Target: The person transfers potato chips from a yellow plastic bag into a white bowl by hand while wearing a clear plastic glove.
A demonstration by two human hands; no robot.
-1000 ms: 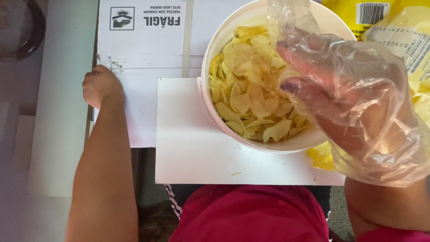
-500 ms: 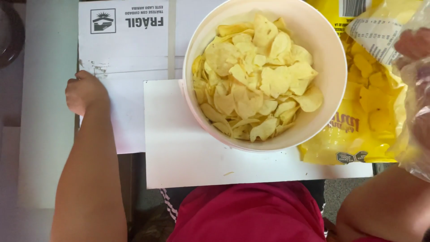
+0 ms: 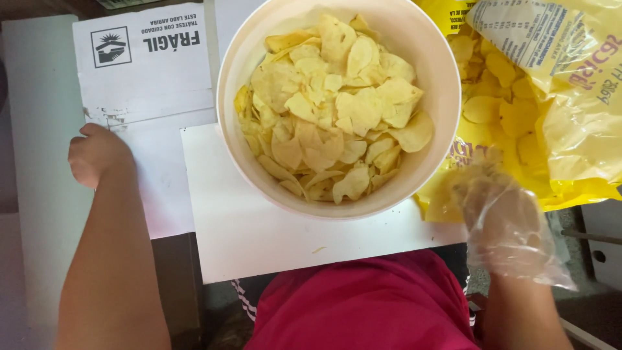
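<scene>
the gloved right hand point(image 3: 502, 217), fingers loosely curled and empty, reaches into the open yellow chip bag point(image 3: 557, 110); a careless tug may spill chips point(image 3: 483, 107) beside the full white bowl point(image 3: 424, 162).

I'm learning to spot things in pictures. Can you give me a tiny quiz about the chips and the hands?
1. True or false: the bowl is full of chips.
2. Which hand wears a clear glove? A) left hand B) right hand C) both
3. Fill in: the gloved hand is at the edge of the yellow ____.

Key:
1. True. Chips fill the white bowl.
2. B. The right hand has the glove; the left hand is bare, closed in a fist on the white card.
3. Bag. The right hand is at the bag, beside the bowl.
</scene>
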